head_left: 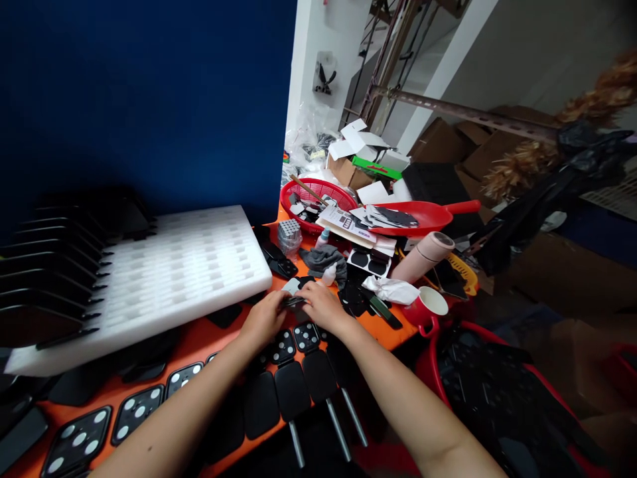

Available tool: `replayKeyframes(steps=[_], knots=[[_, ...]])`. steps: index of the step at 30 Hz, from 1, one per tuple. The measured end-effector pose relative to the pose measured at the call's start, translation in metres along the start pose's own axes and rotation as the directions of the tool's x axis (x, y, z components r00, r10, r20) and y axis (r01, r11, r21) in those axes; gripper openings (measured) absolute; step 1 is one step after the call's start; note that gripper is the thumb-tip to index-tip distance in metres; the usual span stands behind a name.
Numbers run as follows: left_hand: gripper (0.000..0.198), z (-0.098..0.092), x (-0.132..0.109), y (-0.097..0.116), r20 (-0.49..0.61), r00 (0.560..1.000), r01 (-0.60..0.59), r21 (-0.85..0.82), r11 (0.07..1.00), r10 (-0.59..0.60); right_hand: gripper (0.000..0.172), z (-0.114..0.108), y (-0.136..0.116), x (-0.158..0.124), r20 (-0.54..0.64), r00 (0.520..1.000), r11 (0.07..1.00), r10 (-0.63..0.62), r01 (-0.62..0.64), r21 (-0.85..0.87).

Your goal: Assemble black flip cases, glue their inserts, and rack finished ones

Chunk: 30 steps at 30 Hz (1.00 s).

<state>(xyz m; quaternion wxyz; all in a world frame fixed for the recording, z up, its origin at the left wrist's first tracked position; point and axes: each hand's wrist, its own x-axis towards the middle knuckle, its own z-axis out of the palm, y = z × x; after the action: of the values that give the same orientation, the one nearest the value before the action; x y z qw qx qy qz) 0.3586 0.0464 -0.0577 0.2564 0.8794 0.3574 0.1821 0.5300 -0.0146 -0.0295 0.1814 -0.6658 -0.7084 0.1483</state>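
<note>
Both my hands meet over the orange table [199,338], near its far middle. My left hand [266,318] and my right hand [321,307] have their fingers curled and pinch a small flat dark piece [294,301] between them. Just in front of the hands lie black plates with white round pads [293,340]. A row of black paddles with metal stems [318,385] lies closer to me.
A white foam tray [174,272] lies left, with stacked black trays [54,265] beside it. Behind the hands are a grey cloth [326,259], a red basket [311,199], a red scoop [423,216], a red mug [430,305] and a paper roll [423,255].
</note>
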Motion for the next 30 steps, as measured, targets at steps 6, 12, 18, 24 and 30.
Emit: replayKeyframes(steps=[6,12,18,24,30], knots=[[0.051,-0.004,-0.007,-0.009,-0.006,1.000,-0.008,0.108,0.994,0.009,0.043,0.018,0.002,0.004,-0.092,0.995,0.986,-0.034,0.018,-0.166],[0.058,0.002,-0.016,-0.010,0.116,0.987,-0.137,0.202,0.970,0.115,0.048,0.035,0.004,0.002,0.055,0.982,0.975,-0.181,0.186,-0.123],[0.055,0.004,-0.017,-0.005,0.129,0.981,-0.173,0.274,0.946,0.143,0.049,0.012,0.024,0.012,0.007,0.995,0.985,0.099,-0.097,-0.146],[0.048,-0.002,-0.028,0.002,0.088,0.987,-0.157,0.322,0.933,0.136,0.051,0.013,0.022,0.032,0.013,0.971,0.965,0.238,-0.235,-0.117],[0.036,-0.018,-0.049,0.013,0.008,0.991,-0.128,0.227,0.965,0.130,0.018,-0.002,0.014,0.018,-0.031,0.944,0.943,0.328,-0.325,0.070]])
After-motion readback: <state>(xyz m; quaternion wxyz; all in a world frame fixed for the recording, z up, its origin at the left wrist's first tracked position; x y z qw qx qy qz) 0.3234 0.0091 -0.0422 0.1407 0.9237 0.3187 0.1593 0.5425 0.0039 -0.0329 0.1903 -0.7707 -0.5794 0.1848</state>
